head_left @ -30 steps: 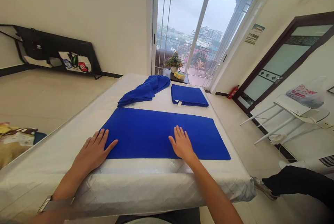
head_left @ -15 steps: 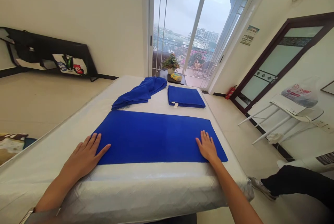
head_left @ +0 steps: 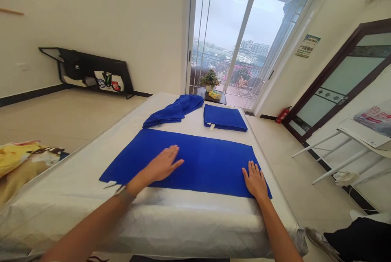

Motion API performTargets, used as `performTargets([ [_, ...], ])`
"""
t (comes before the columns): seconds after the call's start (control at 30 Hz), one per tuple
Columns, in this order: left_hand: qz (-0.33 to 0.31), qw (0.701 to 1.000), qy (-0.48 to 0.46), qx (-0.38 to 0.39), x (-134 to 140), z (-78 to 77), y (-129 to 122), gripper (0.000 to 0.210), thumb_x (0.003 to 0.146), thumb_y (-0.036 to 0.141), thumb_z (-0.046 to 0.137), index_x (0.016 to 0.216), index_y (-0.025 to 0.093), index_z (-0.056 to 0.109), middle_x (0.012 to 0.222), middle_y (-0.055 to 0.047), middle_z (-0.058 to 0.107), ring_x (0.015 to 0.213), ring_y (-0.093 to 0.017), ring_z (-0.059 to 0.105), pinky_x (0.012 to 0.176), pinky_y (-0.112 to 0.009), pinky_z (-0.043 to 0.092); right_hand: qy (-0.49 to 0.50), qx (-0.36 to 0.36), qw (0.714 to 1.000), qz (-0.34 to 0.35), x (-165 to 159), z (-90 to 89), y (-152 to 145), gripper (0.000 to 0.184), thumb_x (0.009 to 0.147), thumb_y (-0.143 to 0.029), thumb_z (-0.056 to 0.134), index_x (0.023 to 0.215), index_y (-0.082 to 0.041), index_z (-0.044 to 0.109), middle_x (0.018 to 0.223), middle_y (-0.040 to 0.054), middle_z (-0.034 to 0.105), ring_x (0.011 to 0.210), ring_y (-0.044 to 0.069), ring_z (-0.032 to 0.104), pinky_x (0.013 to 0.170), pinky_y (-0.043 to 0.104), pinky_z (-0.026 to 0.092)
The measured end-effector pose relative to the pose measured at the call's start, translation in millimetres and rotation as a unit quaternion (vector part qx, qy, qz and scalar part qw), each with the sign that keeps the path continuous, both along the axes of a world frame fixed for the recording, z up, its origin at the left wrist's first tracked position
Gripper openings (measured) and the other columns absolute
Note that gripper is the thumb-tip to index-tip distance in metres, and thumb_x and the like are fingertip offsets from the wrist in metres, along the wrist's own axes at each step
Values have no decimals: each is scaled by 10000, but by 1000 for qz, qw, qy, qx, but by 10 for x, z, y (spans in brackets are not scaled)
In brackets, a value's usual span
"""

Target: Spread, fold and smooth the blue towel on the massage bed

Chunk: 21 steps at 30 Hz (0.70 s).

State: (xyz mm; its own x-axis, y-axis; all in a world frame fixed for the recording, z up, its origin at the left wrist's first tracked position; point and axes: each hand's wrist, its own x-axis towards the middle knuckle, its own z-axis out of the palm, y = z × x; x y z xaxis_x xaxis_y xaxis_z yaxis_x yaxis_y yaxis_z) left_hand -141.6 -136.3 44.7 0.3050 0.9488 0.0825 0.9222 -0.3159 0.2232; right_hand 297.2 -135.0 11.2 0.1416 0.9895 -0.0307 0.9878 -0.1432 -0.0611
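Note:
A blue cloth [head_left: 201,164], folded into a long flat rectangle, lies across the near part of a plastic-covered mattress [head_left: 195,229]. My left hand [head_left: 163,164] is over its left-middle part, fingers stretched out and holding nothing; whether the palm touches cannot be told. Flat on the cloth near its right end rests my right hand [head_left: 255,179], fingers extended. A small white tag [head_left: 110,184] sticks out at the cloth's near left corner. Beyond it lie a neat stack of folded blue cloths [head_left: 225,117] and, to the left, a loose heap of blue cloth [head_left: 174,111].
A small dark table with a potted plant [head_left: 210,79] and a yellow tissue pack [head_left: 215,95] stands past the far edge. Colourful fabric [head_left: 27,160] lies at left. On the right are a white chair [head_left: 345,144] and a person's dark-trousered leg [head_left: 360,239].
My left hand has slid from the cloth's left edge toward its middle, uncovering the left corner and tag. My right hand stays near the right end. The view has shifted left.

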Motion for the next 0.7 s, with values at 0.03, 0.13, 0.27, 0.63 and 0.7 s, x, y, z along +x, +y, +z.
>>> performTargets([
  [0.03, -47, 999, -3, 3, 255, 1, 51, 840, 971, 680, 178, 1551, 91, 323, 1620, -156, 300, 1511, -257, 271, 1229, -407, 205, 0, 2, 1000, 0, 3, 6, -3, 762, 1010, -574, 109, 1609, -107, 161, 1672, 42, 144, 1539, 209, 118, 1247, 397, 84],
  [0.13, -105, 993, -11, 44, 800, -99, 164, 808, 987, 660, 160, 1565, 112, 292, 1636, -133, 268, 1530, -230, 214, 1249, -385, 139, -4, 6, 1000, -3, 11, 13, -9, 755, 1011, -570, 115, 1609, -111, 166, 1671, 35, 151, 1538, 204, 128, 1247, 392, 85],
  [0.27, -56, 997, -19, 57, 849, -339, 268, 819, 987, 658, 154, 1570, 93, 268, 1628, -163, 280, 1528, -262, 218, 1249, -435, 142, -9, 8, 1000, -2, 23, -10, 0, 745, 1013, -562, 127, 1607, -115, 176, 1668, 30, 164, 1537, 202, 130, 1248, 392, 91],
  [0.63, 210, 976, 43, -26, -1181, -397, 488, 939, 932, 700, 124, 1560, 10, 232, 1645, -171, 223, 1534, -302, 183, 1240, -489, 166, -7, -3, 1000, -1, 20, -6, 3, 743, 1015, -564, 127, 1611, -122, 151, 1672, 26, 142, 1540, 209, 120, 1251, 416, 105],
  [0.7, 241, 969, 38, -22, -1394, -428, 498, 944, 928, 697, 123, 1561, 4, 224, 1646, -173, 225, 1534, -299, 187, 1241, -487, 167, -15, -5, 1000, -3, 32, -18, 0, 741, 1015, -564, 136, 1612, -125, 146, 1672, 22, 141, 1540, 207, 117, 1252, 416, 105],
])
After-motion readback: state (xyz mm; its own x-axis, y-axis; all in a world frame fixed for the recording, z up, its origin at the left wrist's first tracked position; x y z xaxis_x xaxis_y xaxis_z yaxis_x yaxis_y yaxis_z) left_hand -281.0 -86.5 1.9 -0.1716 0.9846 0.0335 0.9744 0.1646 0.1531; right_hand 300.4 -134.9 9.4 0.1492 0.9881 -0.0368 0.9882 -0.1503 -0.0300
